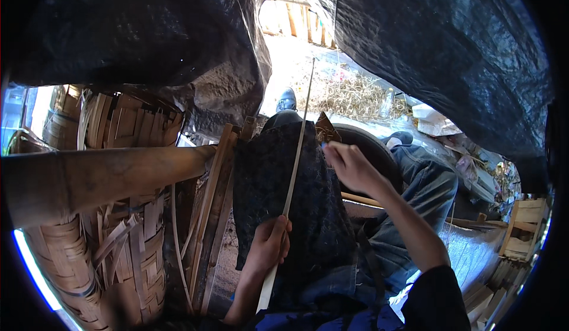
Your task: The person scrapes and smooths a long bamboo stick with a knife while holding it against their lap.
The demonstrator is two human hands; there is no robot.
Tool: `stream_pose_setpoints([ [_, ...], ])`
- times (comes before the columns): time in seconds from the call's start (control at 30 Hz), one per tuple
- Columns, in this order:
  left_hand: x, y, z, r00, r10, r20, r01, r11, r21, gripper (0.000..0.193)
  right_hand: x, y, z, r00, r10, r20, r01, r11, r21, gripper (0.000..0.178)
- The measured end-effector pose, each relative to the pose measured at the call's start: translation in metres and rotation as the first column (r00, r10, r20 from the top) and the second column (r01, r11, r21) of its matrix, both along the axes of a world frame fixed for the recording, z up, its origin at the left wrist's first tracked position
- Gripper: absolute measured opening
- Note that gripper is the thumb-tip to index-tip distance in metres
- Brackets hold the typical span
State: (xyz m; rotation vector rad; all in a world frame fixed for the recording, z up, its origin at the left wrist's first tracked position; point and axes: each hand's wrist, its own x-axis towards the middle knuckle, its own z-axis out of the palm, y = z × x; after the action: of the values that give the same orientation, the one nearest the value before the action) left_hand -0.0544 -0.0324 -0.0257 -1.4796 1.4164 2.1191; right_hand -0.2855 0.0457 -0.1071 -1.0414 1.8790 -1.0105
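Observation:
A long, thin bamboo strip [296, 165] slants away from me, across the dark cloth [261, 177] draped over my lap. My left hand [269, 242] is closed around the strip's nearer part, and its wide pale end sticks out below the wrist. To the right of the strip, my right hand [354, 166] is closed on the handle of what looks like a knife [327, 128]. Its broad brownish blade points up and away beside the strip. A bit of blue shows at the grip; the fingers hide the rest of the handle.
A thick bamboo pole [118, 177] juts in from the left, above woven bamboo baskets [77, 266]. Upright bamboo slats [210, 206] stand left of my lap. Black plastic sheeting [438, 46] hangs overhead. Shavings [355, 94] litter the ground ahead; a wooden crate [524, 227] stands right.

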Motion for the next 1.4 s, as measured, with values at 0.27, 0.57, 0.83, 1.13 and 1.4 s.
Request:
stream_pose_setpoints([
  [0.27, -0.008, 0.024, -0.003, 0.953, -0.236, 0.191, 0.3, 0.835, -0.461, 0.033, 0.063, 0.06, 0.031, 0.978, 0.067, -0.196, -0.061, 0.998, 0.034, 0.042],
  [0.57, -0.007, 0.038, -0.01, 0.856, -0.327, 0.401, 0.514, 0.446, -0.733, 0.027, 0.056, 0.038, 0.016, 0.954, 0.05, -0.295, 0.011, 0.98, 0.201, 0.047],
  [0.83, -0.006, 0.034, -0.004, 0.923, -0.309, 0.23, 0.374, 0.582, -0.722, 0.027, 0.033, 0.018, -0.023, 0.983, -0.046, -0.177, 0.093, 0.959, 0.266, 0.052],
  [1.13, -0.01, 0.024, 0.006, 0.92, -0.233, 0.316, 0.349, 0.853, -0.388, 0.03, 0.021, 0.049, -0.021, 0.943, -0.319, -0.095, 0.323, 0.946, 0.031, 0.044],
  [1.4, -0.012, 0.026, 0.005, 0.917, -0.29, 0.276, 0.399, 0.701, -0.59, 0.029, 0.051, 0.043, 0.005, 0.98, -0.05, -0.192, 0.075, 0.989, 0.125, 0.045],
])
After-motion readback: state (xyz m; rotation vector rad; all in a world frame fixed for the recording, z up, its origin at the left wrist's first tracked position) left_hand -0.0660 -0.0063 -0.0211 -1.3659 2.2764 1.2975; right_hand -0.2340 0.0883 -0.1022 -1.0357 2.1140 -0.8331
